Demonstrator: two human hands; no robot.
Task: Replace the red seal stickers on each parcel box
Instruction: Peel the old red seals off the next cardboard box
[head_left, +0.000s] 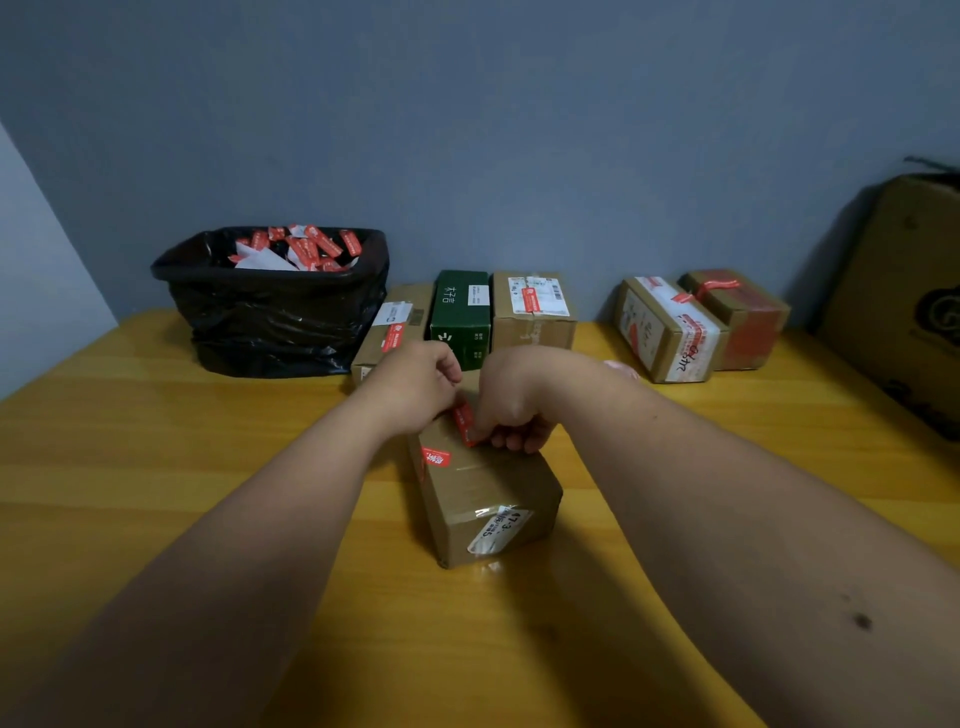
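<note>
Both hands, left hand (415, 387) and right hand (511, 410), pinch the red seal sticker (464, 423) on the near parcel box (483, 499) (peeling or pressing, unclear); the bin (270, 306) at 11 o'clock likely takes the old one.

A plain room serves as a small parcel-handling spot, more a home corner or back room than a shop. A yellow wooden surface (156, 493) stands against a bare blue-grey wall (467, 130). Taped cardboard parcels (535, 309) with shipping labels line the wall at centre and right. At upper left a bin (270, 312) lined with a black bag holds peeled red stickers and backing paper. A large carton (904, 291) leans at the right edge.
</note>
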